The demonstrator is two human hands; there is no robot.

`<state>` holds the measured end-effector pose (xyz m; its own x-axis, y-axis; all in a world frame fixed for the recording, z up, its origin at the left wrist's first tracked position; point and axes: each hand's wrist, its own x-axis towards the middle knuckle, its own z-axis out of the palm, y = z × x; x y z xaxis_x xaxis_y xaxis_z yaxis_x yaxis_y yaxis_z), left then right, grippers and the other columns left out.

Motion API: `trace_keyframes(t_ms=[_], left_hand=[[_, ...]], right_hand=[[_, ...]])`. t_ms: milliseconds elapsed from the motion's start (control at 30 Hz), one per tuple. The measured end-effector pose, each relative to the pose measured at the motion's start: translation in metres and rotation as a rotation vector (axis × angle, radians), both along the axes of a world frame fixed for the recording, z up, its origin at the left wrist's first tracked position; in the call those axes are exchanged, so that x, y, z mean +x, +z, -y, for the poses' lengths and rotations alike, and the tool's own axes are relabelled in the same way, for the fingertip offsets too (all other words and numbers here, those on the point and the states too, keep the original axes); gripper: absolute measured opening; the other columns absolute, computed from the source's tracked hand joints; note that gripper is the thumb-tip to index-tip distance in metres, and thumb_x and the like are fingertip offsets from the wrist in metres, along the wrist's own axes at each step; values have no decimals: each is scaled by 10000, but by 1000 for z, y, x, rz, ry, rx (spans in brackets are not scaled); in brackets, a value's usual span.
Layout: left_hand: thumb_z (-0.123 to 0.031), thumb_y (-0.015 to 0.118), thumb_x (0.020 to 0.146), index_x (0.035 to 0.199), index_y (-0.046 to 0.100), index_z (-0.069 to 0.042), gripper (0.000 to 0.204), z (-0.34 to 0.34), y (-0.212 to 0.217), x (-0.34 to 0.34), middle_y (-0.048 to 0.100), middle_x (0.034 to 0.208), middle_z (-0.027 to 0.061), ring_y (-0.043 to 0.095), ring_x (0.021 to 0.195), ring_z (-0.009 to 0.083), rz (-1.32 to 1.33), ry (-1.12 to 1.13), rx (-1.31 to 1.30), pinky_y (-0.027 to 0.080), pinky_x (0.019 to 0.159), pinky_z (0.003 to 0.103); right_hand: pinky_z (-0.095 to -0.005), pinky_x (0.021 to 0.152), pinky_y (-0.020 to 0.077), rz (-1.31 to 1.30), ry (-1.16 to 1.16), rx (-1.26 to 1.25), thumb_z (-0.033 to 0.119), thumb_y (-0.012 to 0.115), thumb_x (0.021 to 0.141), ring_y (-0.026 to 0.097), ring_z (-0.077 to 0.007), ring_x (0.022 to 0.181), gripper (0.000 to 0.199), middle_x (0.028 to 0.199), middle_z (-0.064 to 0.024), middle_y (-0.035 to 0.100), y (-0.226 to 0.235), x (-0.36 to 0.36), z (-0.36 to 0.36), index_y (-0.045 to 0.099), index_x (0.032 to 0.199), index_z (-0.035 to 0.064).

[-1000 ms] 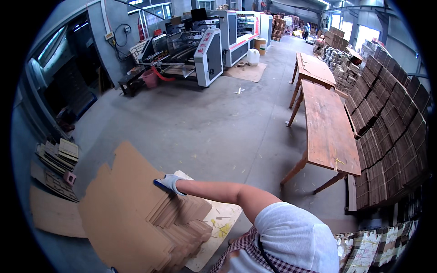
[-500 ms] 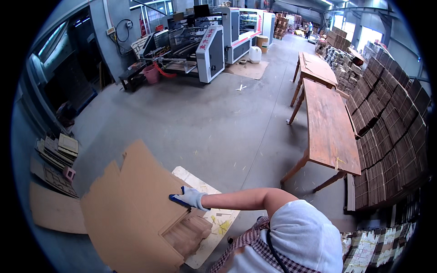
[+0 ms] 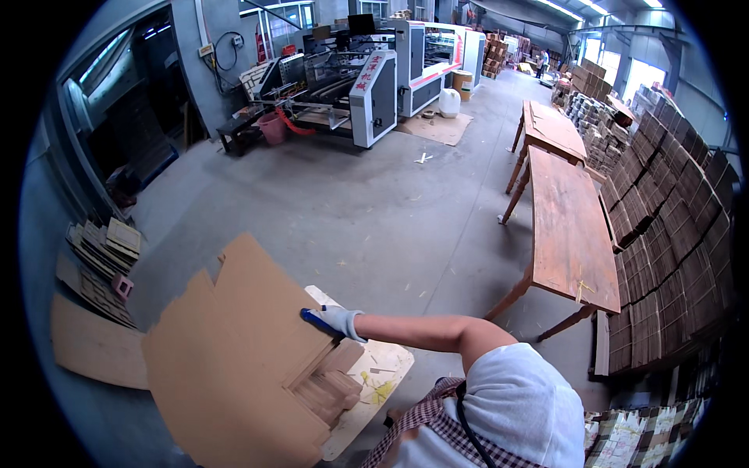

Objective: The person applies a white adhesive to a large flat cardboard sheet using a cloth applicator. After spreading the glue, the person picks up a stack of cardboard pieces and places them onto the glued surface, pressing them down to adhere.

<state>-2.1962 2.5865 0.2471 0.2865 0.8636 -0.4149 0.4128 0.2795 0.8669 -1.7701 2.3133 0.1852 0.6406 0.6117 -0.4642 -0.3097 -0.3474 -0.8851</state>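
Where gloved right hand [image 3: 334,320] meets cardboard [image 3: 234,351], fingers [image 3: 314,318] touch edge; can't tell whether clamped.

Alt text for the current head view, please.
A gloved right hand is at the right edge of a large brown cardboard sheet, which lies over more cardboard on a pale board; the left hand is out of view. Beyond, on a workshop floor, stand a large machine and two wooden tables.

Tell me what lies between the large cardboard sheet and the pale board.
Stacked cardboard pieces lie between the sheet and the board; the head view shows them at the sheet's lower right edge.
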Motion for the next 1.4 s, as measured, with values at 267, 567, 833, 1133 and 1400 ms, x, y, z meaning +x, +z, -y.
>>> trace_keyframes(t_ms=[267, 567, 833, 1133, 1400], left_hand=[[-474, 610, 952, 1307, 537, 58, 644, 12, -1, -3, 635, 1198, 183, 630, 1006, 334, -10, -14, -8, 538, 845, 470], [-456, 603, 963, 1289, 541, 66, 618, 29, -1, -2, 649, 1152, 193, 640, 966, 329, -8, -23, -11, 545, 814, 466], [-439, 597, 973, 1273, 544, 73, 596, 46, 11, -26, 662, 1110, 201, 650, 930, 323, -28, 27, 28, 551, 787, 462], [-421, 590, 984, 1255, 548, 81, 572, 103, 29, -46, 676, 1063, 210, 660, 890, 317, -84, 8, 65, 558, 756, 458], [-401, 593, 987, 1246, 552, 74, 543, 167, 89, -68, 675, 1027, 218, 658, 828, 325, -523, -835, 1185, 560, 690, 450]], right_hand=[[-426, 806, 568, -168, 156, -13, 734, 549, 853, 678, -228, 1028, 768, 1209, -75, 681, -4, 14, 23, 632, 1307, 120], [-347, 719, 558, 15, -108, 183, 545, 701, 836, 724, -207, 813, 527, 927, -87, 754, -72, 53, -15, 769, 993, 47], [-336, 842, 546, -9, 68, -4, 705, 646, 823, 700, -217, 919, 744, 1049, -90, 736, 60, -4, 44, 727, 1147, 40], [-329, 809, 554, -82, -43, 91, 607, 696, 846, 693, -184, 889, 664, 1024, -92, 735, 27, -9, 131, 725, 1140, 13], [-310, 765, 549, -224, -156, 196, 548, 695, 882, 675, -143, 842, 588, 984, -45, 729, 11, 8, 250, 725, 1131, 16]])
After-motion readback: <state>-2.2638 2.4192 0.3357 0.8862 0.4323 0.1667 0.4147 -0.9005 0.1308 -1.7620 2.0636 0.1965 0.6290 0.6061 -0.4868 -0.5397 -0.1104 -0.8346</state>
